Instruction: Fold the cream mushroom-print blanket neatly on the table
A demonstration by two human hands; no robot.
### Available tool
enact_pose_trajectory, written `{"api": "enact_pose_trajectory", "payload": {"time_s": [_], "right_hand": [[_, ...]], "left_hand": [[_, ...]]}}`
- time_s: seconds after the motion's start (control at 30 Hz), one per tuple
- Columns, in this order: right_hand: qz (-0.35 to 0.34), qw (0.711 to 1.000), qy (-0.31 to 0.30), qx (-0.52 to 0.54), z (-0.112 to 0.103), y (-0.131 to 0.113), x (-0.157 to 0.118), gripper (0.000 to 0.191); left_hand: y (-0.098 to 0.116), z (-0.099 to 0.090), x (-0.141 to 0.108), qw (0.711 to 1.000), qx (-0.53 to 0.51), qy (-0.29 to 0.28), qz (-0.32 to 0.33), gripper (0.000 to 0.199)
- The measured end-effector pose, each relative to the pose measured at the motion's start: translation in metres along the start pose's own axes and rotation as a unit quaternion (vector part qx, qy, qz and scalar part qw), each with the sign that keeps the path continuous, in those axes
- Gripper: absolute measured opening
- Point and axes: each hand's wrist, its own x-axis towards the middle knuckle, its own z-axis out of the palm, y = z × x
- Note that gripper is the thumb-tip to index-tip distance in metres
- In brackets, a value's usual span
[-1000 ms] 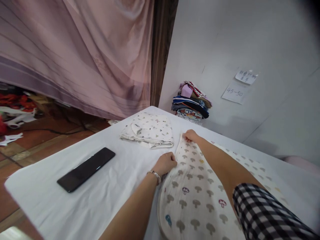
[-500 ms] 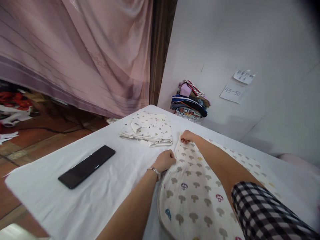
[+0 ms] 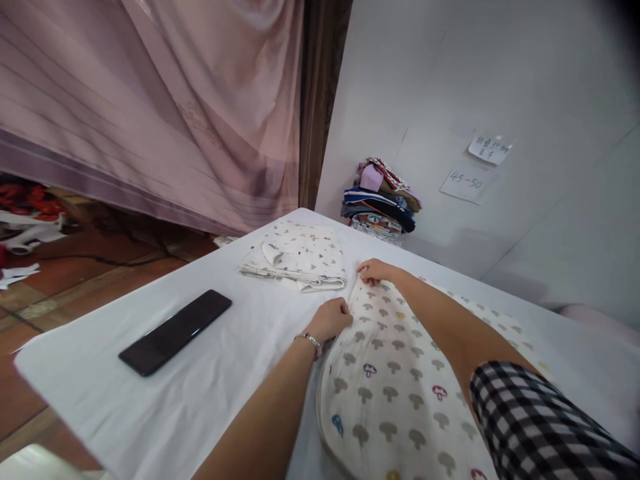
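A white cloth with mushroom prints (image 3: 390,380) lies across the table, its rounded edge towards me. My left hand (image 3: 331,320), with a bracelet at the wrist, is closed on the cloth's left edge. Farther up, at the far corner, my right hand (image 3: 373,272) has its curled fingers on the cloth, pinching the edge. Just beyond my hands and to the left rests a folded white cloth with small prints (image 3: 305,257), touched by neither hand.
A black phone (image 3: 175,332) lies on the white-covered table (image 3: 100,393) at left. Behind the far edge stands a stack of folded clothes (image 3: 380,200) by the wall. A pink curtain (image 3: 200,100) hangs at the back left.
My right hand has shifted slightly to the left at the cloth's far corner, its fingers less tightly curled. My left hand has stayed in place.
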Motion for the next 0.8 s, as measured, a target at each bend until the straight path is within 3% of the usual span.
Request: {"api": "enact_pose_trajectory", "payload": {"time_s": [0.33, 0.53, 0.8], "right_hand": [[-0.060, 0.991, -0.023, -0.116, -0.001, 0.001, 0.002, 0.022], [-0.060, 0.985, -0.031, -0.159, -0.001, -0.004, -0.006, 0.027], [-0.031, 0.975, -0.048, -0.217, -0.010, -0.006, -0.012, 0.018]], "left_hand": [[0.000, 0.000, 0.000, 1.000, -0.002, 0.001, 0.004, 0.003], [-0.001, 0.000, 0.001, 1.000, -0.005, 0.001, 0.010, 0.002], [-0.003, 0.001, 0.002, 1.000, -0.017, 0.009, 0.008, 0.007]]}}
